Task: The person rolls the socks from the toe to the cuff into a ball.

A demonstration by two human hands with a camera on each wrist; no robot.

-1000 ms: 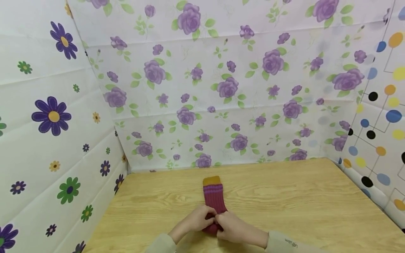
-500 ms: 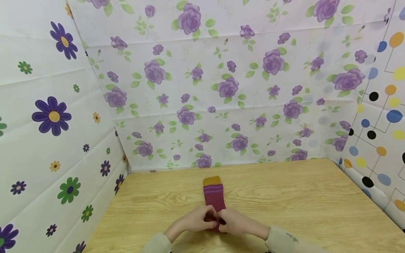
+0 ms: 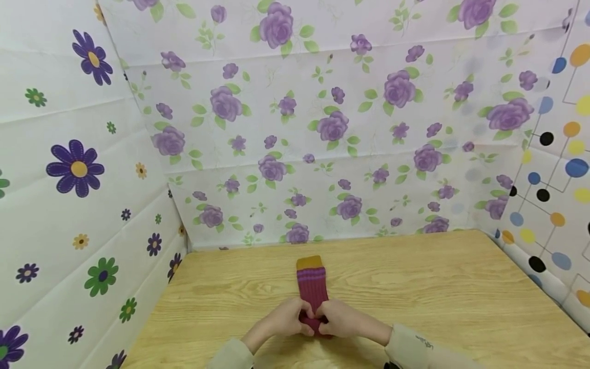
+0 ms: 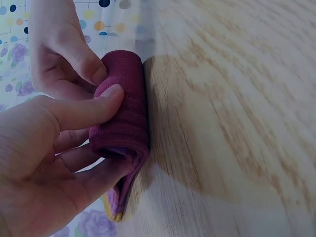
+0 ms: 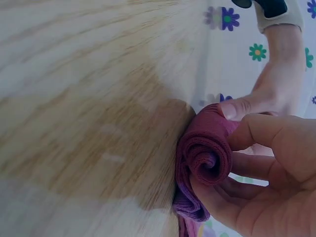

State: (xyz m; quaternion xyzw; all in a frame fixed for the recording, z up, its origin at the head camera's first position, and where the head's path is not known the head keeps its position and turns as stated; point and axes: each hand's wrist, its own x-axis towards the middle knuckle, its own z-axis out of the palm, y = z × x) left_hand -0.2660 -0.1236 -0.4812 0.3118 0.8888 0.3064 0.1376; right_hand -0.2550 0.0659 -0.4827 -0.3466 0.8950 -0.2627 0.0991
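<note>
Sock (image 3: pixel 312 288) maroon w/ purple stripes & mustard cuff; table (image 3: pixel 415 287) light wood grain; walls (image 3: pixel 322 128) floral.

- Maroon ribbed knit sock (image 3: pixel 313 294): soft matt cloth, fine ribs along its length, mustard-yellow cuff band, paler purple stripes below it; near end wound into a tight roll.
- Light wood-grain tabletop (image 3: pixel 438 287): smooth, low sheen, printed-looking grain.
- Floral patterned wall sheeting (image 3: pixel 322 128): thin paper-like or plastic film, slightly glossy, creased at folds.
- Beige sleeve cuff (image 3: pixel 410 348): matt cloth.
</note>
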